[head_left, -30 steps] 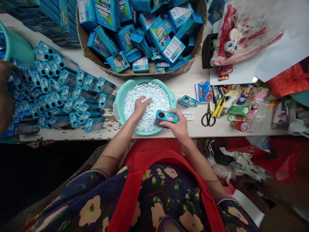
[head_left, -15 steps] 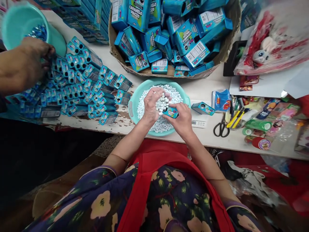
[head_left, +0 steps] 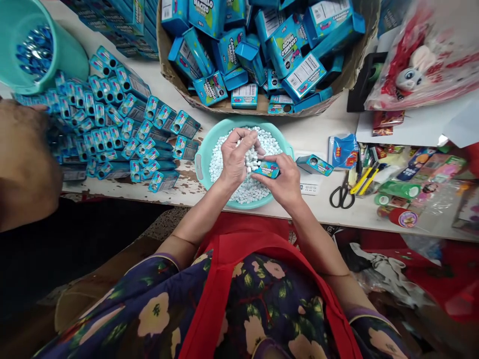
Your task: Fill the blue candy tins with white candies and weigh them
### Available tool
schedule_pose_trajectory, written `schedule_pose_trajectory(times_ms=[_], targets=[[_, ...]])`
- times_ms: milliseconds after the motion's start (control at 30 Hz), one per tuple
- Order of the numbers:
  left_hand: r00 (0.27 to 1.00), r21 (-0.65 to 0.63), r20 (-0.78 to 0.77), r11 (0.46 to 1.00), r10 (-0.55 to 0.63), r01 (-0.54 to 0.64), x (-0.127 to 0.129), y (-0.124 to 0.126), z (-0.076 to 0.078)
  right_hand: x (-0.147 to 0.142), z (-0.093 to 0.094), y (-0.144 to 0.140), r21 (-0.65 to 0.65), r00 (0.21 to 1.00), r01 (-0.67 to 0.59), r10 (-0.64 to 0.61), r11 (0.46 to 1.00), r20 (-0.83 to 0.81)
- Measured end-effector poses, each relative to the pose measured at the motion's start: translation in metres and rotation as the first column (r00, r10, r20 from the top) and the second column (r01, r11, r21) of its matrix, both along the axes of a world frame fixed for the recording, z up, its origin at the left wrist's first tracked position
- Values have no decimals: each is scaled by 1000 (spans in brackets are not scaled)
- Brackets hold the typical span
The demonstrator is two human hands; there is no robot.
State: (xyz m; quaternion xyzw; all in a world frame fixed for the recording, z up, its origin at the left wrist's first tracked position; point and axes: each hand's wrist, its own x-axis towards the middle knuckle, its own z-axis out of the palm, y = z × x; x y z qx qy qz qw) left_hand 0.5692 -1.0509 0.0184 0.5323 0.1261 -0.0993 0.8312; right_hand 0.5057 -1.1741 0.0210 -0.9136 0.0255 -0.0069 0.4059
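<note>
Big cardboard box (head_left: 179, 85) of blue cartons up top, rows of small blue boxes (head_left: 123, 134) stacked at left — a co-worker's arm (head_left: 26, 164) beside them. Centre table: the teal basin (head_left: 204, 149) of white candies (head_left: 243, 187). Left hand (head_left: 235, 158) cupped around a clutch of candies, right hand (head_left: 286, 182) gripping one small blue box (head_left: 266, 169) — both over the basin, touching.
</note>
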Motion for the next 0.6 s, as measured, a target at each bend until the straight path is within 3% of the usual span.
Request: schedule_pose_trajectory(times_ms=[333,500,600], targets=[[1000,50,12,998,28,-28,6,-3,-1,5,-1,0,55,1000,-3,4,998,-19],[998,43,9,997,-61,60,4,-3,2,5,-3,-2,85,999,37,-35,996,-25],[999,82,25,996,-45,43,3,-3,3,4,-5,0,115,999,33,-31,993,-18]])
